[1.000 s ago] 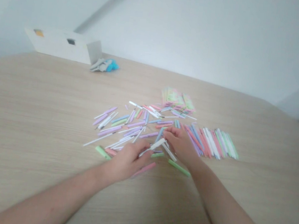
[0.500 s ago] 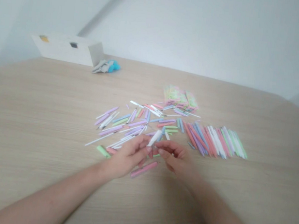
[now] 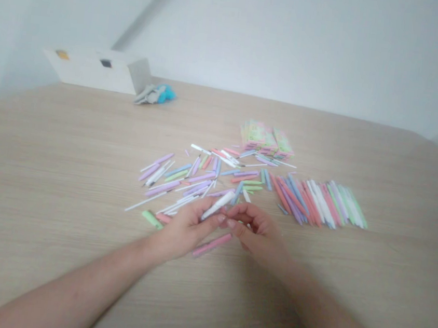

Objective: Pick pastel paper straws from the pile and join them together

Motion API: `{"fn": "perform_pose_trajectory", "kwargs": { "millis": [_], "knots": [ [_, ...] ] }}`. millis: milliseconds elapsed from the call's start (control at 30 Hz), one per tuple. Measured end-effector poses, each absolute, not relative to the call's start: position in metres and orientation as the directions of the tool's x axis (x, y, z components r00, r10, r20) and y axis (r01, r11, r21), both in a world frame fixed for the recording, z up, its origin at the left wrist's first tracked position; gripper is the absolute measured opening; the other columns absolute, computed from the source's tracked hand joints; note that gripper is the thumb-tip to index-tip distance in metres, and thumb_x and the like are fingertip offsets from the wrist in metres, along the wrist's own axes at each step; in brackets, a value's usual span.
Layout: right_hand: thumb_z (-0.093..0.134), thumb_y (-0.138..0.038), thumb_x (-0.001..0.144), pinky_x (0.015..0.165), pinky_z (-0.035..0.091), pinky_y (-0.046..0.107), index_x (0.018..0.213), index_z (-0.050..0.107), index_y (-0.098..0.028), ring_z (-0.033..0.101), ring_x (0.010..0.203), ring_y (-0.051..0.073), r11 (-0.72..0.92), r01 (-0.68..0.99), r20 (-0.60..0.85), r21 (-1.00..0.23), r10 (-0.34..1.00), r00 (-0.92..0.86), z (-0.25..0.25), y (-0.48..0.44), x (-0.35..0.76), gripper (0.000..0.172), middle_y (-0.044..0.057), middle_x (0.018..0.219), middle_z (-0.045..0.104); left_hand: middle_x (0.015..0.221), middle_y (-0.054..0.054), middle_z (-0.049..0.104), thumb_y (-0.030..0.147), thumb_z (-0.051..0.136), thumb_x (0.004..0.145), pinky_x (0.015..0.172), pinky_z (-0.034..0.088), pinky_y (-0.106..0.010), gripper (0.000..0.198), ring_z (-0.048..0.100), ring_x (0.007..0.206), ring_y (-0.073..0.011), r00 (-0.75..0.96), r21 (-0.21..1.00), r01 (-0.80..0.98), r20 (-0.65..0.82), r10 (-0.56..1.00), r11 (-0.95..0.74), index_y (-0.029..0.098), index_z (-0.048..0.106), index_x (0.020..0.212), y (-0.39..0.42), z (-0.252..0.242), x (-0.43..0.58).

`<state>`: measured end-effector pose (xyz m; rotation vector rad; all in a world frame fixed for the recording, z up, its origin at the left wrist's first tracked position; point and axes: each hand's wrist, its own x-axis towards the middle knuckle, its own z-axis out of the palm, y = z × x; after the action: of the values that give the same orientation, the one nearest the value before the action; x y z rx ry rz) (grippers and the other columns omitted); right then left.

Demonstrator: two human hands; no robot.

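My left hand (image 3: 189, 227) is closed round a white pen (image 3: 219, 205), which lies slanted across its fingers with the upper end pointing away to the right. The fingertips of my right hand (image 3: 256, 233) are pinched together and meet the left thumb beside the pen. Whatever sits between those right fingertips is too small and blurred to make out. A pink pen (image 3: 212, 246) lies on the table just below both hands. Beyond them spread loose pen parts (image 3: 201, 183) in purple, blue, green, red and white, with thin white refills among them.
To the right, several coloured pens (image 3: 318, 203) lie side by side in a slanting row. Stacks of green and pink printed packs (image 3: 264, 138) stand behind the loose parts. At the back left are a white box (image 3: 95, 71) and a crumpled grey and blue bundle (image 3: 156, 95) on the wooden table (image 3: 65, 169).
The white pen has tipped from a steeper angle to a flatter one and lies further into my left hand. Both hands stay close together in nearly the same place.
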<state>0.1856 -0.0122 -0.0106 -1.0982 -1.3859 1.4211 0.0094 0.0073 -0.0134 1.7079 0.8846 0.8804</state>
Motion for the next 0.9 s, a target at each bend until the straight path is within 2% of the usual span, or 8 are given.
{"fn": "perform_pose_trajectory", "kwargs": {
  "millis": [100,167,267,367,467,533,700,900],
  "knots": [
    [0.051,-0.026,0.076,0.043,0.032,0.022,0.082,0.059,-0.019,0.031,0.044,0.006,-0.107,-0.180,-0.050,-0.978,0.953,-0.298,-0.012,-0.012,0.188,0.012,-0.002,0.071,0.054,0.056,0.005,0.045,0.036,0.049,0.089,0.049,0.030,-0.020,0.021,0.040,0.051,-0.0095,0.449,0.977,0.125,0.098,0.888,-0.172,0.016,0.055,0.090,0.006,-0.015,0.009],
    [0.049,-0.023,0.074,0.046,0.035,0.023,0.077,0.060,-0.019,0.030,0.046,0.007,-0.148,-0.284,-0.062,-0.947,0.955,-0.292,-0.013,-0.011,0.189,0.013,-0.002,0.068,0.050,0.050,0.008,0.038,0.039,0.050,0.088,0.044,0.025,-0.019,0.022,0.032,0.044,-0.0076,0.435,0.991,0.078,0.067,0.898,-0.112,0.016,0.052,0.088,0.007,-0.018,0.009],
    [0.053,-0.022,0.076,0.052,0.038,0.024,0.077,0.061,-0.019,0.038,0.051,0.008,-0.200,-0.337,-0.106,-0.920,0.955,-0.276,-0.016,-0.008,0.189,0.009,-0.001,0.068,0.049,0.048,0.010,0.031,0.042,0.049,0.089,0.039,0.018,-0.018,0.024,0.024,0.040,-0.0058,0.464,0.999,-0.012,0.032,0.885,-0.030,0.018,0.047,0.086,0.008,-0.022,0.009],
    [0.056,-0.028,0.081,0.062,0.043,0.026,0.082,0.061,-0.020,0.050,0.064,0.012,-0.144,-0.291,-0.065,-0.946,0.962,-0.265,-0.019,-0.006,0.189,0.010,0.000,0.075,0.056,0.049,0.010,0.029,0.042,0.048,0.090,0.038,0.015,-0.018,0.023,0.022,0.040,-0.0052,0.495,0.997,-0.082,0.029,0.868,0.014,0.018,0.045,0.088,0.009,-0.024,0.009],
    [0.056,-0.032,0.083,0.069,0.044,0.026,0.084,0.059,-0.020,0.054,0.071,0.013,-0.023,-0.167,0.011,-0.986,0.979,-0.203,-0.020,-0.005,0.189,0.012,0.001,0.079,0.061,0.051,0.010,0.029,0.040,0.048,0.090,0.037,0.014,-0.017,0.022,0.022,0.041,-0.0048,0.495,0.994,-0.103,0.018,0.869,0.038,0.019,0.045,0.090,0.008,-0.024,0.009],
    [0.055,-0.034,0.084,0.065,0.045,0.025,0.084,0.057,-0.020,0.055,0.068,0.012,0.013,-0.122,0.033,-0.992,0.985,-0.168,-0.018,-0.006,0.189,0.013,0.000,0.078,0.062,0.051,0.010,0.029,0.040,0.048,0.090,0.037,0.014,-0.017,0.021,0.022,0.040,-0.0046,0.498,0.992,-0.115,0.016,0.867,0.048,0.019,0.044,0.089,0.007,-0.023,0.008],
    [0.056,-0.038,0.084,0.056,0.046,0.024,0.082,0.050,-0.021,0.058,0.061,0.012,0.012,-0.152,0.032,-0.988,0.991,-0.129,-0.014,-0.008,0.186,0.019,0.000,0.076,0.065,0.049,0.011,0.028,0.038,0.048,0.091,0.036,0.015,-0.016,0.022,0.021,0.038,-0.0039,0.505,0.987,-0.156,0.052,0.861,0.032,0.019,0.042,0.084,0.007,-0.021,0.008],
    [0.049,-0.035,0.089,0.052,0.044,0.024,0.085,0.045,-0.021,0.055,0.054,0.010,-0.026,-0.122,0.002,-0.992,0.975,-0.222,-0.011,-0.012,0.185,0.016,-0.001,0.070,0.060,0.051,0.010,0.029,0.039,0.048,0.091,0.036,0.015,-0.015,0.022,0.022,0.040,-0.0042,0.503,0.989,-0.137,0.028,0.864,0.047,0.019,0.043,0.084,0.007,-0.020,0.009]
  ]
}}
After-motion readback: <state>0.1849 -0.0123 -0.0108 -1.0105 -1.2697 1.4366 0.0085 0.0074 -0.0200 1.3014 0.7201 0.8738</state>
